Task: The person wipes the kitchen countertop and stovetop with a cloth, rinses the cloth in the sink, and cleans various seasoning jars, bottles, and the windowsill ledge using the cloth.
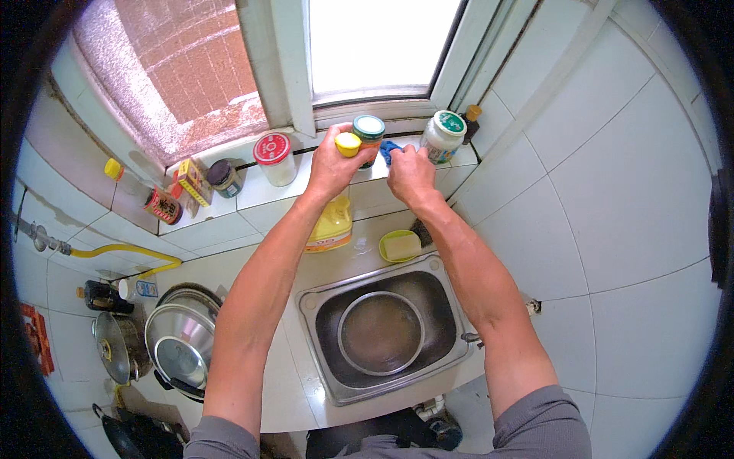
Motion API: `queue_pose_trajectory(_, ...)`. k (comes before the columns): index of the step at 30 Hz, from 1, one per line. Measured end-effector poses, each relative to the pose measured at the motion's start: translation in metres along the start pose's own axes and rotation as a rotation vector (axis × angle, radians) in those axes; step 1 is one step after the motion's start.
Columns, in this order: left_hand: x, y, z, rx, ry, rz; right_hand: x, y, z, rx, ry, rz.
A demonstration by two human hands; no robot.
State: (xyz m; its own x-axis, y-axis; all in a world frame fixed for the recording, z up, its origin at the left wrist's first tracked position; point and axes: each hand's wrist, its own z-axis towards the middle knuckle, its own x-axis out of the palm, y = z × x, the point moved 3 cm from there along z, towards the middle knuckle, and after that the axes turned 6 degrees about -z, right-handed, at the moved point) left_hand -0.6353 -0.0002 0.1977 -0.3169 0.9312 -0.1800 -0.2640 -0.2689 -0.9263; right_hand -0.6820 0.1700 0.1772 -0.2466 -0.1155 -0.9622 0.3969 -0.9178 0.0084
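My left hand (338,163) is closed around a jar with a green-rimmed lid (369,127), above the tiled window ledge (304,169). A yellow cap (347,144), on something mostly hidden by my fingers, is in the same grasp. Just to the right, my right hand (412,170) presses a blue cloth (390,151) on the ledge, its fingers bent over it. A glass jar with a green and white lid (444,136) stands close beyond that hand, with a dark bottle with a yellowish cap (471,123) behind it. The jar's base is partly hidden.
Left along the ledge stand a red-lidded jar (275,160), a dark-lidded jar (224,178), a small box (195,182) and a sauce bottle (163,206). Below are a yellow jug (331,226), a green soap dish (399,246), and a steel sink (327,381) holding a round pan (381,334).
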Motion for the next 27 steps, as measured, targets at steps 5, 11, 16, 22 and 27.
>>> queue_pose_trajectory(5, 0.013, 0.015, 0.016, 0.005, 0.008, 0.026, 0.003, -0.007, 0.000, -0.001, -0.039, 0.034)
queue_pose_trajectory(11, 0.001, 0.028, 0.019, -0.094, 0.078, -0.040, 0.005, -0.011, -0.001, -0.010, -0.070, 0.094)
queue_pose_trajectory(16, -0.011, 0.025, 0.010, -0.026, 0.074, 0.021, 0.004, -0.010, 0.000, 0.000, -0.074, 0.112)
queue_pose_trajectory(22, -0.020, 0.024, 0.001, -0.089, 0.059, 0.167, 0.006, -0.011, -0.001, -0.016, -0.074, 0.090)
queue_pose_trajectory(27, -0.024, 0.021, -0.011, -0.128, -0.050, 0.153, 0.009, -0.011, 0.000, 0.009, -0.060, 0.070)
